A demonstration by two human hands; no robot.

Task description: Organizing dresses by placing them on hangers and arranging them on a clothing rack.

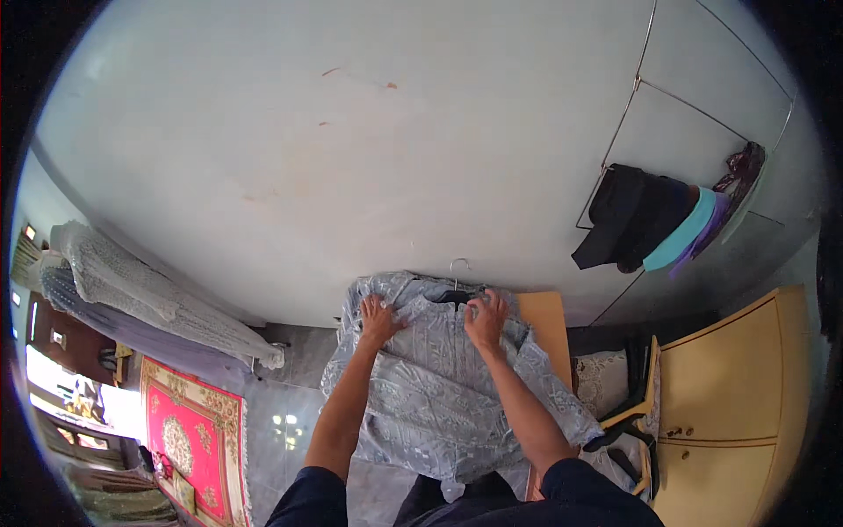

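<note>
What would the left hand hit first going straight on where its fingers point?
The left hand would likely slide over the gray garment beneath it, then meet the pale wall; depth is unclear.

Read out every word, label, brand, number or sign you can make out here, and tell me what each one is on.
None that I can read.
The grey garment under both hands shows only pattern, no lettering I can make out.
The reddish marks on the wall look like smudges.
Things at the far left are too small and blurred to tell.
</note>
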